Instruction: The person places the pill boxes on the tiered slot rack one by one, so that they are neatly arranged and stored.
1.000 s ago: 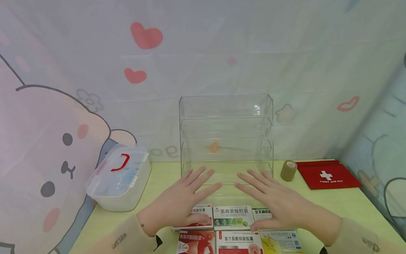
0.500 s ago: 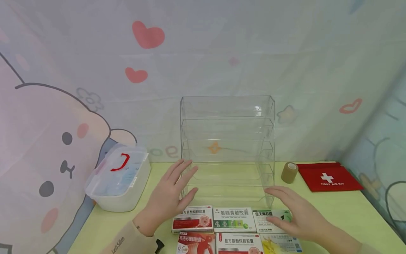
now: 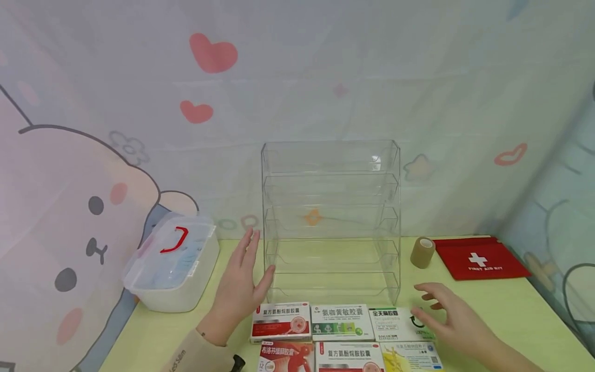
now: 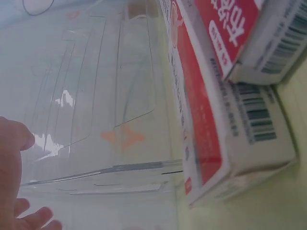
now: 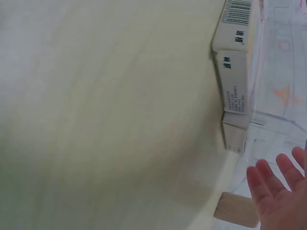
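My left hand (image 3: 238, 284) is held with straight fingers just left of the clear tiered rack (image 3: 331, 274), thumb near its left side. On the right, my right hand (image 3: 457, 320) has loosely bent fingers and holds nothing; its thumb overlaps the green-and-white medicine box (image 3: 390, 325). That box ends the back row, beside a white-and-green medicine box (image 3: 342, 323) and a red-and-white medicine box (image 3: 281, 321). In the front row lie a red medicine box (image 3: 285, 356), another red-and-white medicine box (image 3: 349, 357) and a yellow-and-white medicine box (image 3: 411, 356). Some boxes show end-on in the right wrist view.
A white lidded case (image 3: 174, 268) with a red handle stands at the left. Right of the rack are a tan bandage roll (image 3: 422, 252) and a red first aid pouch (image 3: 481, 258). A printed cloth (image 3: 334, 67) hangs behind the pale green table (image 3: 492, 305).
Both hands have moved apart, from in front of the rack's lower tiers out to its two sides. The right hand's fingers have gone from spread to loosely bent. The boxes and rack stay put.
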Demonstrator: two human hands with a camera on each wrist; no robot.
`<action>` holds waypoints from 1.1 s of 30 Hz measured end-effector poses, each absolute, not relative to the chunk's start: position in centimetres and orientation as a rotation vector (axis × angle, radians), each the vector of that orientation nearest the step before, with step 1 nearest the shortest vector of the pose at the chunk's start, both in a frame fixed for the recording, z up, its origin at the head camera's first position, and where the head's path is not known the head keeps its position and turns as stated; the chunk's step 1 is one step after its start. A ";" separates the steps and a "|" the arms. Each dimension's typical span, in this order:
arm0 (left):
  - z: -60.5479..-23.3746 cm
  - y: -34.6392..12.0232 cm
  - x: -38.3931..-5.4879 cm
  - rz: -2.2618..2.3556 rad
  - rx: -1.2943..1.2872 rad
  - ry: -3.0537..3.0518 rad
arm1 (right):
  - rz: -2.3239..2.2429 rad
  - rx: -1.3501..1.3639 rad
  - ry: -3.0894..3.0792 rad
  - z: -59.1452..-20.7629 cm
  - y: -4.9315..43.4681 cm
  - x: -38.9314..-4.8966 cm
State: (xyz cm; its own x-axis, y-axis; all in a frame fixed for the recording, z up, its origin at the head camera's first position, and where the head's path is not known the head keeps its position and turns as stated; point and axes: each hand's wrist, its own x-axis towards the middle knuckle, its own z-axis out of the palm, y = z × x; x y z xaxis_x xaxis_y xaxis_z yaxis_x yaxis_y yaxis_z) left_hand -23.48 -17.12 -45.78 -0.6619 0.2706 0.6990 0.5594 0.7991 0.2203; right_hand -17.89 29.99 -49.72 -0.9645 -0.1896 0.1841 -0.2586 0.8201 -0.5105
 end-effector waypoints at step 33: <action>-49.3 -17.1 -23.4 -0.817 -0.444 -2.694 | 1.005 0.227 -3.160 -51.1 31.4 -18.0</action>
